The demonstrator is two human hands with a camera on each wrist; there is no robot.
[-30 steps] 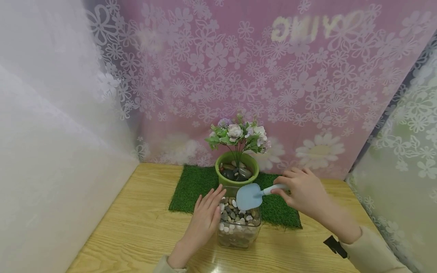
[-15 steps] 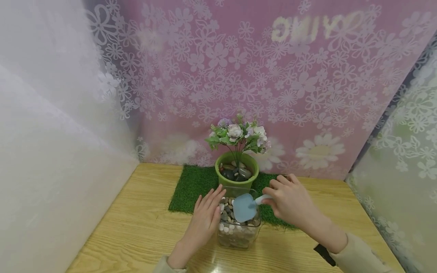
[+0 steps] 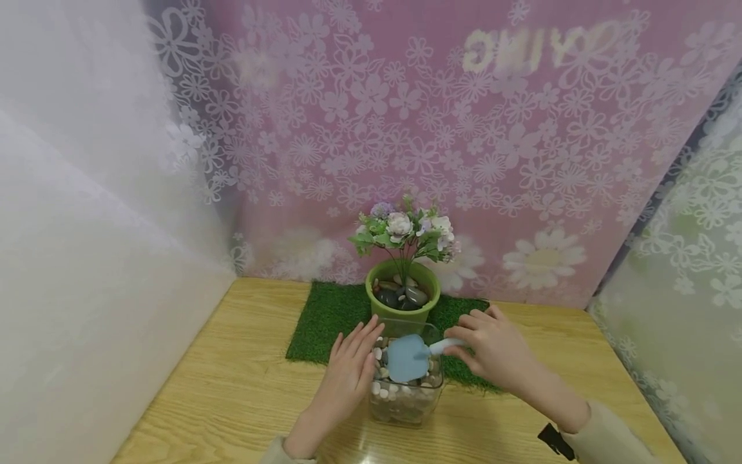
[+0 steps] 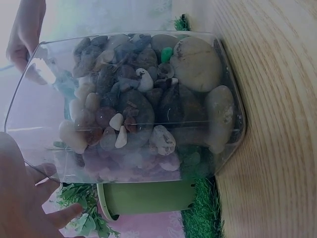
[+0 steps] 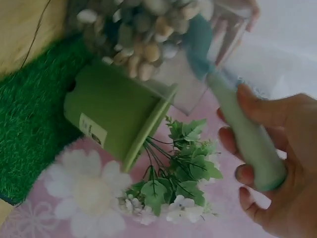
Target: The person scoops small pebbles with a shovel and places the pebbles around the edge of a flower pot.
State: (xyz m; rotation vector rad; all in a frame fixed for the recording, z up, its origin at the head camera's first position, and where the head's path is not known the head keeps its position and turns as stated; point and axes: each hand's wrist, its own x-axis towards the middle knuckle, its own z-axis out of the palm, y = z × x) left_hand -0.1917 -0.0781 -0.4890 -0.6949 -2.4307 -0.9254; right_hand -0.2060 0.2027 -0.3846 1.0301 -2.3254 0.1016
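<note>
A clear square container (image 3: 406,412) stands on the table, filled with mixed pebbles (image 4: 133,99). My left hand (image 3: 348,364) rests along its left rim with the fingers straight. In my right hand (image 3: 493,345) I grip the pale handle of a small blue shovel (image 3: 408,357). The shovel's blade lies inside the container's rim, over the pebbles and touching them in the right wrist view. Right behind the container is a green flowerpot (image 3: 402,309), with large dark stones and white and purple artificial flowers (image 3: 400,225) in it.
An artificial grass mat (image 3: 330,322) lies under the flowerpot on the wooden table (image 3: 232,386). A pink flowered cloth (image 3: 348,129) hangs behind. Pale sheets (image 3: 87,258) close off the left and right sides.
My right hand has moved left and down, bringing the shovel's blade from the container's back right towards the middle of the pebbles. The left hand has stayed at the rim.
</note>
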